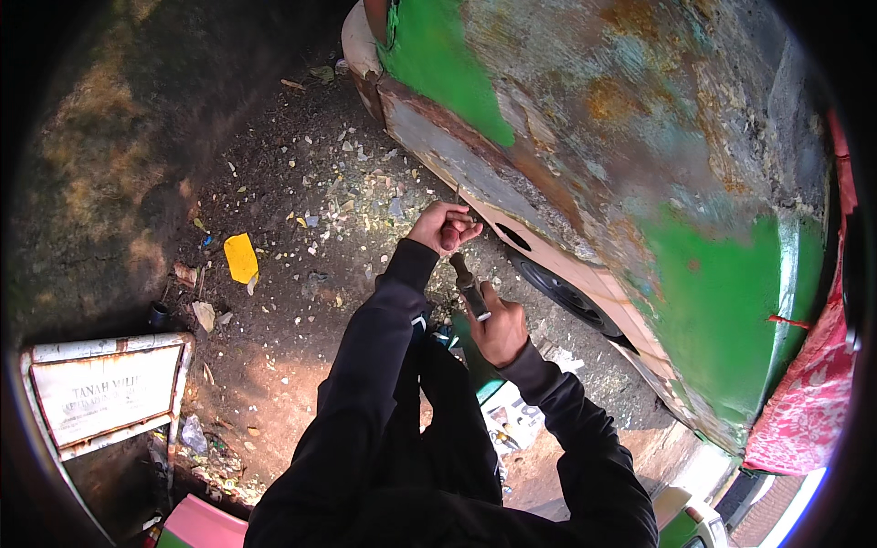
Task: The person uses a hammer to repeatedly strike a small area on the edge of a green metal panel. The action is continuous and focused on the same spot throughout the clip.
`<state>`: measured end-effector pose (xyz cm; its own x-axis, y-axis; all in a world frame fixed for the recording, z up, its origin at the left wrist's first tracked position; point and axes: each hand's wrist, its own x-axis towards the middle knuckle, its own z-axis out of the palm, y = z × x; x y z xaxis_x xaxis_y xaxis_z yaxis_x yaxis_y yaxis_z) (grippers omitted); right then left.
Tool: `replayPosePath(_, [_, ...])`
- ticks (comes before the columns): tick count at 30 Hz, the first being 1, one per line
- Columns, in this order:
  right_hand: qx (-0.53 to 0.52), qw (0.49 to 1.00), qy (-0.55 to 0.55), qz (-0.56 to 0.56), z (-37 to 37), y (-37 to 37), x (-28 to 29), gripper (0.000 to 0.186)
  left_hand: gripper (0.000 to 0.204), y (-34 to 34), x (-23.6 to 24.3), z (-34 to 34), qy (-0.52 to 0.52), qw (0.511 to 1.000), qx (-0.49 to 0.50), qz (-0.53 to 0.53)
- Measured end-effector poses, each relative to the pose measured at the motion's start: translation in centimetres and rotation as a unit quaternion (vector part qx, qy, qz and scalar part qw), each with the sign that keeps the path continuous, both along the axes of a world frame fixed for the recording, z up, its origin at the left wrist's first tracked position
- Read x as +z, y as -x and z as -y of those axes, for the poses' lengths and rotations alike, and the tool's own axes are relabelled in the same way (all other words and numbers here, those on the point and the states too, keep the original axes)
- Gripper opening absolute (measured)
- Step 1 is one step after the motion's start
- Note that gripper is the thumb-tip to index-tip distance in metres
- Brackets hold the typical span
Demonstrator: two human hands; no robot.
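Observation:
My left hand (445,228) is closed around a thin chisel-like tool (457,194). Its narrow tip points up past my fingers, beside the lower edge of a worn vehicle body (585,155). Just below and to the right, my right hand (500,331) grips a hammer (470,288). The dark hammer head, with a brownish end, is close under my left hand; my fist and the angle hide most of its handle. Green paint, rust and bare grey patches cover the vehicle panel. I cannot tell whether the thin tool touches it.
A black wheel (566,294) sits under the vehicle's edge. Paint flakes and a yellow piece (241,258) litter the dark ground. A rusty-framed white sign (110,388) stands at left. Red patterned cloth (808,393) hangs at right, and printed paper (513,418) lies by my legs.

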<state>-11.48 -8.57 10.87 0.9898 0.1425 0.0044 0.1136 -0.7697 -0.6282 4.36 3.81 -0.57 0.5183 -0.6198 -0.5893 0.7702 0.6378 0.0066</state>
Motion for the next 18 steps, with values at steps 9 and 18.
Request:
replayPosePath(9, [-0.002,0.999,-0.047,-0.019,-0.6,0.0,2.2,0.031,0.04,1.6,0.5,0.6,0.038,0.996,-0.065,0.055])
replayPosePath(18, [0.033,0.997,-0.065,-0.001,-0.2,0.7,1.2,0.031,0.042,2.0,0.9,0.2,-0.05,0.987,-0.105,0.111])
